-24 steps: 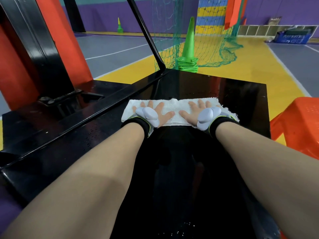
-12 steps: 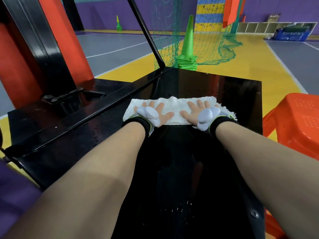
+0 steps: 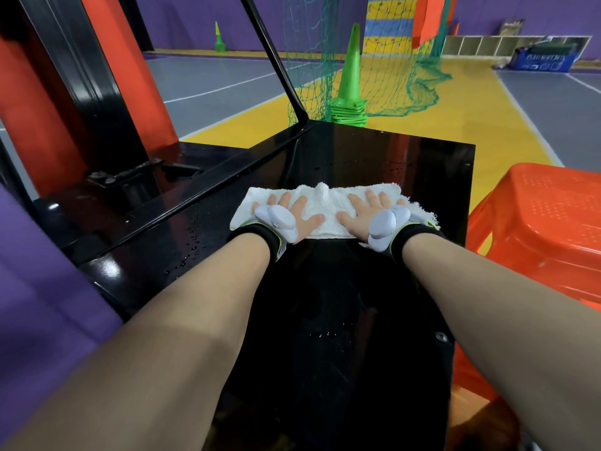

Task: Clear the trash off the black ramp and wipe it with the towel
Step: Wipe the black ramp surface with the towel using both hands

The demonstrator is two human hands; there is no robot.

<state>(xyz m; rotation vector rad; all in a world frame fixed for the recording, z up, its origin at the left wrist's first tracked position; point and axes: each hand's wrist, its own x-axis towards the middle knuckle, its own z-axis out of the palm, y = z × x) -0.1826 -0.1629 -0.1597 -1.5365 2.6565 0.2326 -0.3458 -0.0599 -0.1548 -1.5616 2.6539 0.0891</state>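
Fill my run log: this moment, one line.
wiping | left hand: flat on towel | right hand: flat on towel | black ramp: droplets visible

Left hand and right hand hide parts of the towel; black ramp cropped below.

Indoor sports hall. Indicators: court floor in grey and yellow with painted white lines, stacked green cones, hanging green net, purple walls, and red padded posts on a black equipment base.
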